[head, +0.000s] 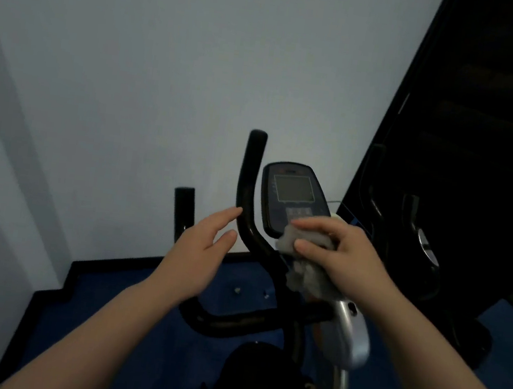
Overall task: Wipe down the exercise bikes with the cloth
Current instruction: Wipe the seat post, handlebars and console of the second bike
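An exercise bike (345, 331) stands in front of me, with a dark console (292, 192) and a grey screen between black handlebars (250, 177). My right hand (341, 256) grips a grey cloth (304, 265) and holds it against the console's lower edge. My left hand (199, 252) hovers with straight fingers just left of the curved left handlebar, its fingertips almost touching the bar. A second black grip (183, 211) rises further left. The black saddle (255, 378) is at the bottom centre.
A pale wall (167, 70) rises close behind the bike. A dark mirror or glass panel (483, 125) on the right shows another bike's handlebars (417, 240). The floor (106, 305) is blue with a black skirting along the wall.
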